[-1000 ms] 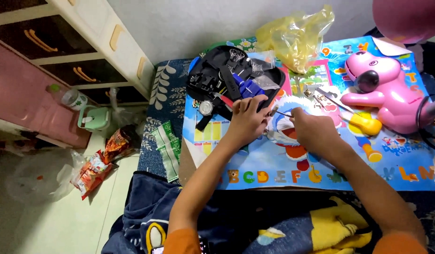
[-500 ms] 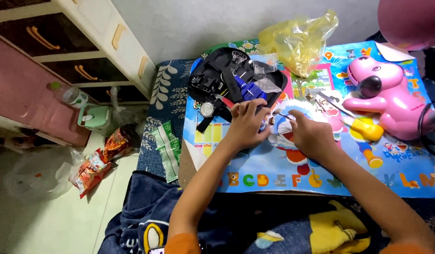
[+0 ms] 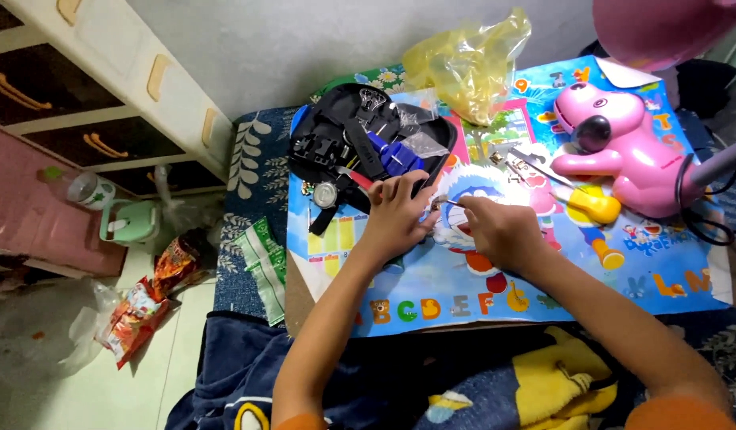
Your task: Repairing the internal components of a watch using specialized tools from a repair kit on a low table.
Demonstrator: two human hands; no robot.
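both hands meet over the middle of the picture mat (image 3: 495, 295). the left hand (image 3: 396, 211) is curled, fingers pressing down on something too small and hidden to tell. the right hand (image 3: 499, 231) sits just beside it, pinching a thin metal tool (image 3: 448, 203) whose tip points at the left fingertips. just beyond the left hand lies an open black tool case (image 3: 336, 135) with a round watch (image 3: 326, 194) at its near edge. far off sits a yellow plastic bag (image 3: 463, 60); to the right, a pink toy dog (image 3: 615, 143) and a yellow screwdriver (image 3: 595, 207).
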